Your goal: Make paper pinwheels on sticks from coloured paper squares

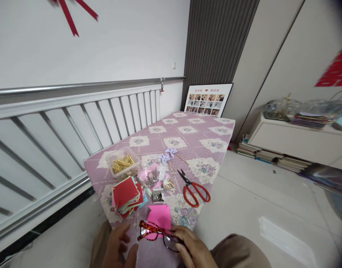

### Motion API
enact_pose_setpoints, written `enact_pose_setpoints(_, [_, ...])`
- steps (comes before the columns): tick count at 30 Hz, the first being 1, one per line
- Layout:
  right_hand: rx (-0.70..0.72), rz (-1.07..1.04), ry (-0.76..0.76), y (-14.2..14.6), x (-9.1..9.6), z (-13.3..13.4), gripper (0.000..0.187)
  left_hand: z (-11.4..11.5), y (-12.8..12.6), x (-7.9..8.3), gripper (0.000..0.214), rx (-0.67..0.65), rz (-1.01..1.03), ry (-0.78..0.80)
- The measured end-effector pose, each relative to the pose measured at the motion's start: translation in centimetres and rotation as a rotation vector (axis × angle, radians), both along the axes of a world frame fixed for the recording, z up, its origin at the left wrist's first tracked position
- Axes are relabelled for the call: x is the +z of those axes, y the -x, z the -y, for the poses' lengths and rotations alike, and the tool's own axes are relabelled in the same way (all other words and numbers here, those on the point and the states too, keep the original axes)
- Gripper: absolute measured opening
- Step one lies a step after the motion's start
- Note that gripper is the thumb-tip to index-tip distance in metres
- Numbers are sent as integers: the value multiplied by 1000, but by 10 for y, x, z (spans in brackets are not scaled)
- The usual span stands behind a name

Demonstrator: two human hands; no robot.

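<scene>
Head view. Landmark: the bright pink square paper sheet, lying on the lilac floral-patterned tablecloth. The right hand grips a pair of tortoiseshell-framed eyeglasses by one end; the eyeglasses are above the near part of the sheet and obstruct the view of it. The left hand, blurred, is left of the sheet's near edge, fingers parted, with nothing visible between them.

Surrounding items, relative to the sheet:
- Left: stack of coloured paper squares, red uppermost.
- Just beyond: small white open box containing metallic pieces.
- Farther beyond: pink heart-shaped dish of small metal parts.
- Beyond, left: clear plastic box of wooden sticks.
- Well beyond: two pale-lilac paper pinwheels on sticks.
- Beyond, right: red-handled metal scissors, blades slightly parted, tips directed away.
</scene>
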State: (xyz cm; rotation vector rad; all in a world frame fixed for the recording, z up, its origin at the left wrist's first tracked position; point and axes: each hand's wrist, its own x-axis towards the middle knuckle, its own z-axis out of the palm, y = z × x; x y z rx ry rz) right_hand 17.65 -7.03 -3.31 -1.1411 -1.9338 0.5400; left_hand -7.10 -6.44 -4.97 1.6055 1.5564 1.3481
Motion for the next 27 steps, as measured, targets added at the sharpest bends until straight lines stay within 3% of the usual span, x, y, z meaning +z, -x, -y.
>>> enact_pose_setpoints(1, [-1,4,5,-1,7,1,21,-4,4,2,39,26,-116,-114])
enact_pose_setpoints(3, [4,16,23,-1,19,3,19,-11,9,6,39,-119,-314,-235])
enact_pose_setpoints(6, [53,43,72,3,30,5,19,-15,8,10,33,-444,-484,-272])
enact_pose_setpoints(8, [73,39,99,5,35,6,19,-15,5,13,32,-509,-503,-251])
enact_pose_setpoints(13, [59,-108,189,0,42,2,17,-13,-3,23,22,-513,-398,-151])
enact_pose_setpoints(16, [98,-188,178,-6,45,-6,20,-9,-10,31,19,-393,-232,-56])
enact_pose_setpoints(19, [50,-178,65,-12,48,-13,17,-3,-18,43,24,-247,-24,32])
enact_pose_setpoints(23, [-31,-97,-107,-21,57,-13,15,-2,-23,69,29,-247,100,-58])
enact_pose_setpoints(27, [-149,-120,-201,-27,86,-4,19,-3,-24,104,23,-305,38,-241])
